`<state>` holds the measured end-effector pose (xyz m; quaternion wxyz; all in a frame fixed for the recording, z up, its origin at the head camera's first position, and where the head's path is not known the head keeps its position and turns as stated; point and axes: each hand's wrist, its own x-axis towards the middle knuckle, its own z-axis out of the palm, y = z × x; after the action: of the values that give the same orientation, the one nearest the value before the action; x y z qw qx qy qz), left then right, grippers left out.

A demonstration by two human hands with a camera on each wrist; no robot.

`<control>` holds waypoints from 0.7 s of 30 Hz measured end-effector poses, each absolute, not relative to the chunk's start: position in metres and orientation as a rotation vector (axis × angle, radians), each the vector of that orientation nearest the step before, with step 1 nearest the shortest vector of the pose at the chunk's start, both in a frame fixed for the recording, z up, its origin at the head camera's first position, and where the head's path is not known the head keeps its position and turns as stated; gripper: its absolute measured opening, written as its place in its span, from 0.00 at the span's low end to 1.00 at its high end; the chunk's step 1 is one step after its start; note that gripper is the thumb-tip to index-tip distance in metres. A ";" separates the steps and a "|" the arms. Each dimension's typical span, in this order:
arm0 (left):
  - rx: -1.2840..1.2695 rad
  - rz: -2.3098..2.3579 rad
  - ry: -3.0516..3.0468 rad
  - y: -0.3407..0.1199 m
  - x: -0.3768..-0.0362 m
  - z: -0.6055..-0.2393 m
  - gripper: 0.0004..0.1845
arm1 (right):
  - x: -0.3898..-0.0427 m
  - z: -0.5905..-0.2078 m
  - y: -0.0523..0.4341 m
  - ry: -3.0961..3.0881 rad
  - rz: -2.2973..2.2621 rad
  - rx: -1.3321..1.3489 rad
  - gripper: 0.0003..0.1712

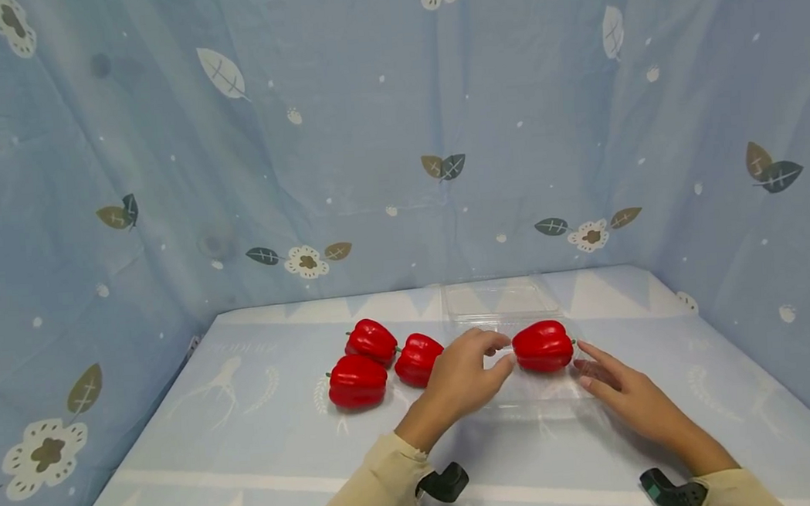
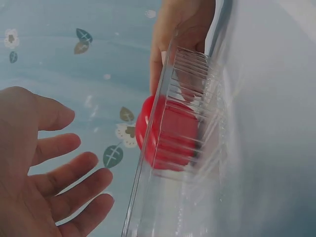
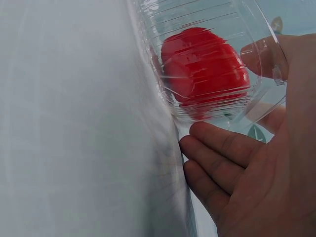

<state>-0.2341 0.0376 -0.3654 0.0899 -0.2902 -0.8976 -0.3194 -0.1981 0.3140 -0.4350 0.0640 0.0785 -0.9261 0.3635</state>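
With one pepper (image 1: pixel 542 346) in clear tray (image 1: pixel 501 300), 3 peppers (image 1: pixel 382 361) wait left on table (image 1: pixel 249 440); left hand (image 1: pixel 463 377) & right hand (image 1: pixel 626 394) fingers relaxed, spread, holding nothing.

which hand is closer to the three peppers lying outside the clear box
Left. The left hand sits just right of the three loose red peppers; the right hand is beyond the boxed pepper.

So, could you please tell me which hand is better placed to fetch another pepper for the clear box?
Left. The left hand hovers open right beside the three loose peppers; the right hand lies beyond the box.
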 end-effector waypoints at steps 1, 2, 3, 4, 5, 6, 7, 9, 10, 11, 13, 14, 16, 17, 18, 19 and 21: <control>-0.865 -0.949 -2.662 0.035 -0.232 -0.366 0.16 | -0.199 -0.436 0.314 -2.798 1.090 0.235 0.37; -0.870 -0.952 -2.656 0.032 -0.231 -0.366 0.15 | -0.199 -0.436 0.315 -2.798 1.087 0.237 0.37; -0.875 -0.957 -2.649 0.029 -0.229 -0.366 0.15 | -0.199 -0.437 0.315 -2.799 1.082 0.233 0.38; -0.879 -0.956 -2.643 0.026 -0.228 -0.367 0.15 | -0.200 -0.437 0.315 -2.798 1.083 0.239 0.38; -0.884 -0.963 -2.635 0.023 -0.226 -0.367 0.15 | -0.200 -0.437 0.315 -2.798 1.087 0.239 0.38; -0.886 -0.968 -2.627 0.020 -0.225 -0.368 0.14 | -0.200 -0.438 0.315 -2.800 1.089 0.238 0.38; -0.885 -0.973 -2.619 0.017 -0.223 -0.368 0.14 | -0.200 -0.438 0.316 -2.800 1.095 0.231 0.38; -0.877 -0.981 -2.608 0.011 -0.220 -0.368 0.14 | -0.199 -0.438 0.316 -2.805 1.102 0.230 0.38; -0.870 -0.984 -2.604 0.007 -0.219 -0.368 0.13 | -0.199 -0.438 0.316 -2.807 1.105 0.230 0.38; -0.860 -0.984 -2.604 0.004 -0.217 -0.368 0.13 | -0.199 -0.438 0.316 -2.810 1.106 0.223 0.38; -0.847 -0.980 -2.596 -0.002 -0.216 -0.367 0.13 | -0.198 -0.437 0.316 -2.811 1.099 0.226 0.38; -0.838 -0.981 -2.592 -0.005 -0.217 -0.367 0.13 | -0.198 -0.437 0.316 -2.810 1.095 0.229 0.38; -0.820 -0.985 -2.584 -0.010 -0.217 -0.367 0.13 | -0.198 -0.436 0.316 -2.807 1.094 0.230 0.38; -0.811 -0.988 -2.584 -0.013 -0.217 -0.367 0.14 | -0.198 -0.435 0.316 -2.805 1.097 0.234 0.38; -0.802 -0.991 -2.584 -0.016 -0.217 -0.367 0.13 | -0.198 -0.435 0.315 -2.804 1.102 0.241 0.38; -0.793 -0.995 -2.583 -0.019 -0.217 -0.368 0.13 | -0.198 -0.435 0.315 -2.806 1.104 0.243 0.38; -0.771 -1.014 -2.579 -0.025 -0.217 -0.371 0.12 | -0.198 -0.434 0.315 -2.808 1.110 0.244 0.38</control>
<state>-0.2172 -0.0252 -0.3706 0.1323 -0.2656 -0.8887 -0.3495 -0.1985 0.3146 -0.4343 0.0562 0.0805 -0.9255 0.3659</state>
